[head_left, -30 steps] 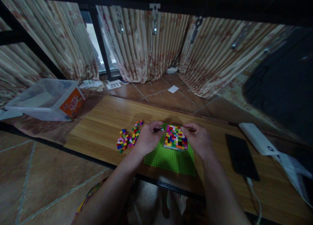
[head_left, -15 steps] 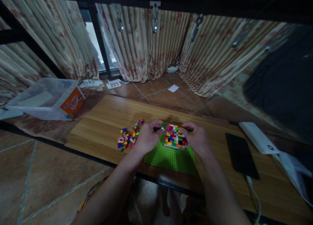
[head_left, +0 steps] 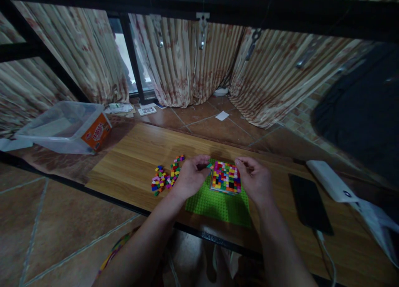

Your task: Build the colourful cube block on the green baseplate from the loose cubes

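Multicoloured brick block (head_left: 225,177) toward the far part of a green baseplate (head_left: 218,208), patterned top facing up, nearly square, so long axis hard to tell. Just left, left hand (head_left: 190,177) with grip pinching a small green brick (head_left: 210,165); close on the right, right hand (head_left: 256,179), impossible to tell whether its grip holds anything. Farther left on the wooden surface (head_left: 124,158), loose bricks (head_left: 158,179); at far left, clear bin (head_left: 59,145) with orange label (head_left: 97,132), pale lettering too blurred to read.
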Action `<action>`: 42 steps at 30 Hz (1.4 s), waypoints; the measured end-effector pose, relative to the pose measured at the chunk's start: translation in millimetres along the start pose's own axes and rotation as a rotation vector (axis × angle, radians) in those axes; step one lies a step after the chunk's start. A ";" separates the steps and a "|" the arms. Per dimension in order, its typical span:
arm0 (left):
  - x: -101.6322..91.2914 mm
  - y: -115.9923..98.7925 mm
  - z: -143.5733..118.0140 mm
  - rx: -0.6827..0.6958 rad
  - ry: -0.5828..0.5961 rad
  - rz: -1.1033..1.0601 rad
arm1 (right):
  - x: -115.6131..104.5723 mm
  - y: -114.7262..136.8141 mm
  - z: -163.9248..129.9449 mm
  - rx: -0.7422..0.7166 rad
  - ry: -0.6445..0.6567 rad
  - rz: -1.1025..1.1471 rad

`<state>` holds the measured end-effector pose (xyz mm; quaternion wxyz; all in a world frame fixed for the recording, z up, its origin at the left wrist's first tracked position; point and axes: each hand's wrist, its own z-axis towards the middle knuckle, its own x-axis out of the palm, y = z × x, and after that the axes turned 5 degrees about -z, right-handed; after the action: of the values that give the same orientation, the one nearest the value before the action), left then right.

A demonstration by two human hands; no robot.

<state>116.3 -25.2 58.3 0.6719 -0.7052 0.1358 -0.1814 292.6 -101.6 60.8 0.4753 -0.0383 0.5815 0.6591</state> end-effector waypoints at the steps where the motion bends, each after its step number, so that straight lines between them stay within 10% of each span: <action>1: 0.6 -0.7 -0.3 -0.004 0.001 -0.013 | -0.4 3.7 0.4 -0.042 -0.013 0.012; 13: 7.2 -6.4 -5.3 0.064 0.011 -0.183 | 11.9 27.9 -6.2 -0.255 0.206 0.070; 42: 0.7 1.3 0.4 0.007 -0.151 -0.088 | -13.0 -2.6 5.4 -0.136 0.052 -0.009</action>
<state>117.2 -25.2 57.0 0.6740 -0.7199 0.0530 -0.1572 304.1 -105.2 68.4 0.4594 -0.0903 0.5476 0.6935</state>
